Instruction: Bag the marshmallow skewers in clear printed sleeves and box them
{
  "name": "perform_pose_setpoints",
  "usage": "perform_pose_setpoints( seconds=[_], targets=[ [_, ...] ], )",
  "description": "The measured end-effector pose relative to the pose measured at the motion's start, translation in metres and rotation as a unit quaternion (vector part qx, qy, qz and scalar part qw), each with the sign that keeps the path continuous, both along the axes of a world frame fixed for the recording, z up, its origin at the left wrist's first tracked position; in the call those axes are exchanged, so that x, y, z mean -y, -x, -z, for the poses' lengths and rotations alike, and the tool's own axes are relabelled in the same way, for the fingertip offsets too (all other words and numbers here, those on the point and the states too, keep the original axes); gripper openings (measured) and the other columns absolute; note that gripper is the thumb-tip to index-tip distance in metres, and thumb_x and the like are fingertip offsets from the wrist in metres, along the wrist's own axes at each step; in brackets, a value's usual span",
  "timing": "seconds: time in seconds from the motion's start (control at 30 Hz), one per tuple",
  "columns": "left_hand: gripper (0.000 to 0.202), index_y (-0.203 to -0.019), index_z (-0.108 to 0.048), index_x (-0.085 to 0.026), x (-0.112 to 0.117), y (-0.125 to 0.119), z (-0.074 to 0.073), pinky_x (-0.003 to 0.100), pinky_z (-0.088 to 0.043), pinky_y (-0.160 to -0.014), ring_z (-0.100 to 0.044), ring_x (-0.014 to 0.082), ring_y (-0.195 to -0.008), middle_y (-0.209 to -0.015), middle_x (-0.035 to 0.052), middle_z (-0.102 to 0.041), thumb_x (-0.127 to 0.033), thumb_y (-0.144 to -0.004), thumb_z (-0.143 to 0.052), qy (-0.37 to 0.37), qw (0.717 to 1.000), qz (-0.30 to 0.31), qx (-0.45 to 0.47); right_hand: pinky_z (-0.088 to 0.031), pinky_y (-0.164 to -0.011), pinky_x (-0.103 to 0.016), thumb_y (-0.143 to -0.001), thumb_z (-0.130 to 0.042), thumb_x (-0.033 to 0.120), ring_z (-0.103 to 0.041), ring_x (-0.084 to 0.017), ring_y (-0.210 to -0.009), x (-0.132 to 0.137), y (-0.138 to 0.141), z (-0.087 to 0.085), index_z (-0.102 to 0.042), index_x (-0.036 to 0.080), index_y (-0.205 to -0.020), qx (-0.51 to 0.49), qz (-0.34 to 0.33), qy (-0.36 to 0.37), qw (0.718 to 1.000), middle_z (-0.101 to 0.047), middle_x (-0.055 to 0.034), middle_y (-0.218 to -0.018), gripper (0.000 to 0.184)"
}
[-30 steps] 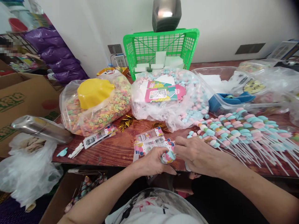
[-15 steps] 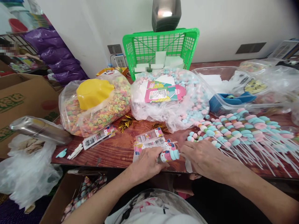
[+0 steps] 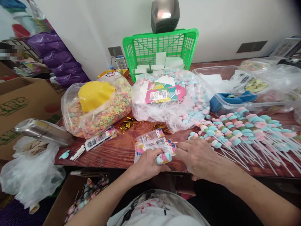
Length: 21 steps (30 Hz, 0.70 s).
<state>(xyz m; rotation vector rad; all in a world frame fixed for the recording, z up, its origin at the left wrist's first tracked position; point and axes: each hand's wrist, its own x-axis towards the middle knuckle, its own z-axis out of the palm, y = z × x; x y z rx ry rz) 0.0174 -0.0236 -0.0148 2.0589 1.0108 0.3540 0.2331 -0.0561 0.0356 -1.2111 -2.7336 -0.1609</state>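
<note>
At the table's front edge, my left hand (image 3: pixel 147 164) is closed around a marshmallow skewer (image 3: pixel 164 158) inside a printed clear sleeve. Pink and blue marshmallow shows at the sleeve's end. My right hand (image 3: pixel 199 158) has its fingers pinched together just to the right, in line with the skewer's stick end; most of the stick is hidden by the fingers. Flat printed sleeves (image 3: pixel 150 138) lie just beyond my left hand. Beyond my right hand is a pile of marshmallow skewers (image 3: pixel 244 130) with white sticks pointing toward me.
Behind are a bag of cereal rings (image 3: pixel 117 103) with a yellow bowl (image 3: pixel 96 94), a bag of marshmallows (image 3: pixel 197 106), a green basket (image 3: pixel 195 40) and a clear tub (image 3: pixel 211 70). A steel flask (image 3: pixel 44 131) lies left. A carton (image 3: pixel 58 201) of skewers sits below the table.
My right hand has moved slightly left, toward my left hand. The marshmallow skewer sits deeper in the sleeve, and less of it sticks out.
</note>
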Motion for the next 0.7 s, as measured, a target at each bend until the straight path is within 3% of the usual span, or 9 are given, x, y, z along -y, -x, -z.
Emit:
perform_pose_setpoints(
  seconds=[0.1, 0.23, 0.4, 0.5, 0.6, 0.7],
  targets=[
    [0.024, -0.083, -0.061, -0.017, 0.000, 0.008, 0.002, 0.024, -0.035, -0.061, -0.054, 0.0147, -0.068, -0.078, -0.0004, -0.063, -0.038, -0.075, -0.070, -0.053, 0.997, -0.015, -0.059, -0.025, -0.062, -0.031, -0.072, -0.060, 0.005, -0.055, -0.019, -0.067, 0.001, -0.008, -0.003, -0.056, 0.020, -0.087, 0.015, 0.020, 0.016, 1.000, -0.064, -0.0024, -0.081, 0.022],
    [0.004, -0.080, -0.059, -0.017, -0.001, 0.011, 0.012, 0.027, -0.036, -0.063, -0.055, 0.0172, -0.070, -0.077, 0.0034, -0.063, -0.022, -0.079, -0.059, -0.161, 0.979, -0.031, -0.118, -0.022, -0.058, -0.030, -0.071, -0.058, 0.004, -0.057, -0.021, -0.063, 0.003, -0.010, -0.001, -0.056, 0.020, -0.089, 0.061, 0.048, 0.081, 0.994, -0.066, -0.0022, -0.076, 0.024],
    [0.007, -0.084, -0.059, -0.017, 0.003, 0.003, 0.019, 0.029, -0.039, -0.067, -0.058, 0.0209, -0.075, -0.078, 0.0060, -0.063, -0.023, -0.081, -0.056, -0.210, 0.971, -0.004, -0.118, -0.021, -0.057, -0.031, -0.077, -0.052, 0.002, -0.059, -0.021, -0.063, 0.005, 0.008, 0.002, -0.058, 0.020, -0.091, 0.068, 0.060, 0.144, 0.985, -0.067, -0.0026, -0.072, 0.024],
    [0.016, -0.085, -0.061, -0.017, 0.006, -0.004, 0.012, 0.028, -0.041, -0.068, -0.058, 0.0202, -0.075, -0.078, 0.0051, -0.063, -0.033, -0.082, -0.060, -0.139, 0.987, -0.015, -0.081, -0.024, -0.058, -0.030, -0.080, -0.050, 0.002, -0.060, -0.019, -0.065, 0.001, 0.021, 0.006, -0.058, 0.019, -0.086, 0.050, 0.062, 0.160, 0.984, -0.067, -0.0038, -0.073, 0.020],
    [0.033, -0.092, -0.064, -0.017, 0.006, -0.006, -0.001, 0.026, -0.042, -0.068, -0.056, 0.0177, -0.076, -0.082, 0.0029, -0.064, -0.045, -0.076, -0.069, 0.020, 0.998, -0.028, 0.043, -0.028, -0.058, -0.028, -0.087, -0.050, 0.011, -0.059, -0.017, -0.069, -0.010, 0.019, 0.008, -0.059, 0.017, -0.084, -0.015, 0.062, 0.129, 0.990, -0.066, -0.0054, -0.078, 0.011],
    [0.047, -0.096, -0.065, -0.014, 0.004, -0.003, -0.012, 0.021, -0.038, -0.059, -0.051, 0.0117, -0.067, -0.077, 0.0014, -0.060, -0.057, -0.077, -0.064, 0.216, 0.960, -0.046, 0.174, -0.034, -0.061, -0.026, -0.094, -0.045, 0.022, -0.057, -0.015, -0.071, -0.020, 0.005, 0.006, -0.059, 0.017, -0.081, -0.156, 0.062, 0.073, 0.983, -0.063, -0.0047, -0.079, 0.019]
  ],
)
